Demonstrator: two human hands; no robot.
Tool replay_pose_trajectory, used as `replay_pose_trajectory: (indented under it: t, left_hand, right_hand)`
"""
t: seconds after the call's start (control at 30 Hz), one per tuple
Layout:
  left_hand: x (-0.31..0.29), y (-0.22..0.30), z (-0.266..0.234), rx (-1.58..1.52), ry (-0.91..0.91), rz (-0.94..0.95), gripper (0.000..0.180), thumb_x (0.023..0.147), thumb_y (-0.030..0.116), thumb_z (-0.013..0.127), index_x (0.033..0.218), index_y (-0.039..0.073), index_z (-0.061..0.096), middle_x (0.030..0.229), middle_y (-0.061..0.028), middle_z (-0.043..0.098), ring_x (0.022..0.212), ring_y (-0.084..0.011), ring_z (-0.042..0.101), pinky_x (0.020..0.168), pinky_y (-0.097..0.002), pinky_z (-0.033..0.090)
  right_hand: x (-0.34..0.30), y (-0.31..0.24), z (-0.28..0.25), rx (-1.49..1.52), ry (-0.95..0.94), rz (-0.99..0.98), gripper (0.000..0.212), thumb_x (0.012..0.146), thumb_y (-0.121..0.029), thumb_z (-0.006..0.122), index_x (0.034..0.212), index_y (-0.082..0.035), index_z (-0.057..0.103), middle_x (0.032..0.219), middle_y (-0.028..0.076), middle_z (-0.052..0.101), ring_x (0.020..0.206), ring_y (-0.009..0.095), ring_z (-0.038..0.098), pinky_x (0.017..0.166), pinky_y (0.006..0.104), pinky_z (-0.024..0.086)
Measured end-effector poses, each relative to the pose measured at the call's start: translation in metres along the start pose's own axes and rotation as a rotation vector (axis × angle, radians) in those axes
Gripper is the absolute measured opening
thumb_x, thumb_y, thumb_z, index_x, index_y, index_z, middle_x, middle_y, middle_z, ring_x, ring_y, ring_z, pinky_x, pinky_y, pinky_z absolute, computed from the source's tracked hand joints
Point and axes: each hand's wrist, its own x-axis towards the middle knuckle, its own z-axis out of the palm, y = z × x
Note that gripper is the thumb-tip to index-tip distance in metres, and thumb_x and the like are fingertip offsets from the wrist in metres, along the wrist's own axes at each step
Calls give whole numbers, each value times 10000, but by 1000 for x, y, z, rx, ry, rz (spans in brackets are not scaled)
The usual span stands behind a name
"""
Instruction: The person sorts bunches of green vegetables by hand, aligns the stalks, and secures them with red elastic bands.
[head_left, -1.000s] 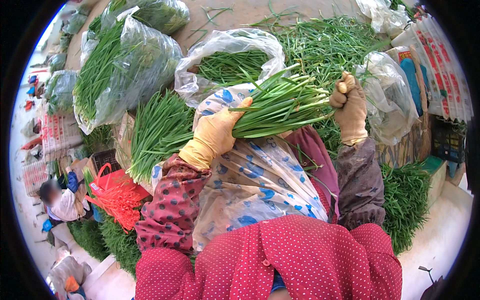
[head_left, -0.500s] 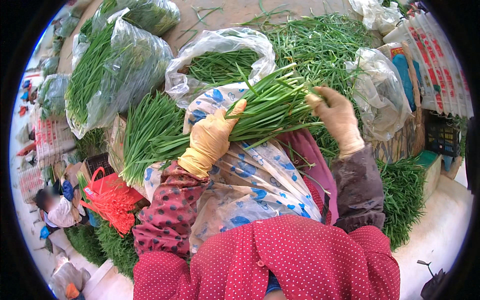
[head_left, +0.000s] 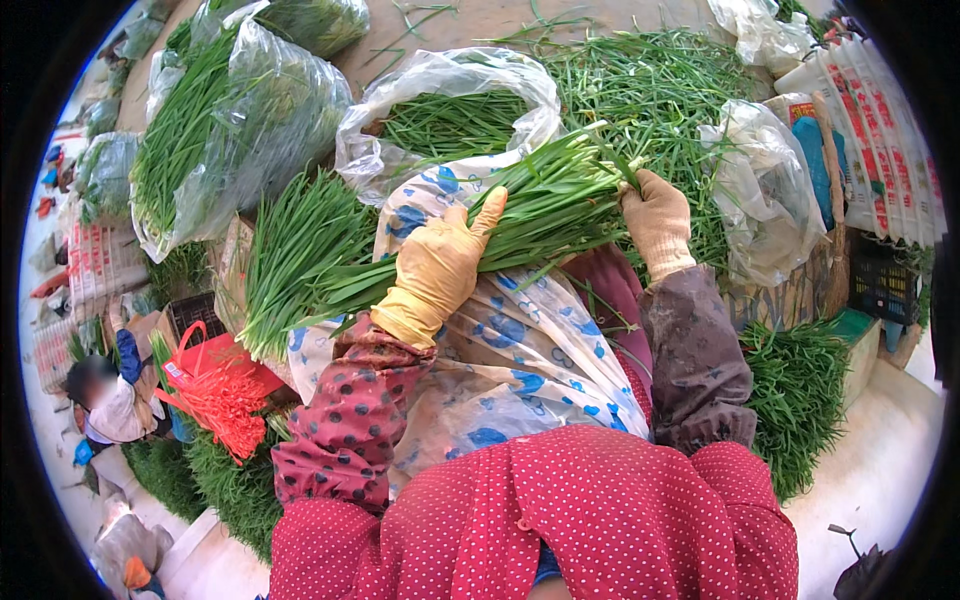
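My left hand (head_left: 438, 268), in a yellow rubber glove, is closed around a bunch of Chinese chives (head_left: 555, 200), thumb lying along the top. The bunch lies across my lap, its pale stem ends toward the upper right. At those ends my right hand (head_left: 660, 222), in a beige knit glove, pinches a chive leaf (head_left: 627, 172) between thumb and fingers. Under the bunch is a whitish plastic apron (head_left: 490, 330) with blue prints. More chives (head_left: 310, 235) lie just left of the bunch, pale ends toward me.
Beyond my lap stands an open clear plastic bag (head_left: 545, 95) of chives, beside a loose heap of greens (head_left: 650, 85). Stuffed bags (head_left: 290, 115) sit at upper left. Red ties (head_left: 222, 400) hang at left; a crumpled bag (head_left: 765, 200) is at right. Another person (head_left: 115, 405) is far left.
My right hand, blurred before above the stem ends, now pinches a leaf there, slightly lower. My left hand and the bunch have shifted slightly right in the view.
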Motion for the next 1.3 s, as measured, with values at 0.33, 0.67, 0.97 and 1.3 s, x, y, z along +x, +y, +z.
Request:
replay_pose_trajectory:
  t: [0.33,0.67,0.97,1.3]
  left_hand:
    - [-5,1,4,-32,-2,-57,819,751,6,571,1493,253,331,966,-127,557,711,-323,618,614,-412,520]
    - [-8,-3,10,24,69,3,715,814,62,536,1489,192,339,849,-111,521,649,-264,597,525,-369,499]
    - [0,1,9,71,90,17,673,820,98,551,1466,171,378,852,-98,532,647,-253,599,528,-351,506]
    - [-9,-9,22,-66,16,-67,856,736,134,636,1501,57,260,950,-110,570,756,-270,627,604,-389,522]
  right_hand:
    - [28,27,-22,-285,141,57,265,873,-265,630,1113,-166,687,970,123,707,884,313,676,815,386,526]
    - [99,130,-123,-602,49,309,381,830,-290,641,1159,-98,645,1111,195,662,1019,348,638,891,429,494]
    - [-41,-93,-16,-40,29,-1001,313,676,-171,768,969,-104,681,1051,80,672,981,253,637,914,402,476]
    - [-65,-112,1,434,-276,-1134,159,716,-89,675,872,-105,651,969,56,688,855,273,660,718,372,540]
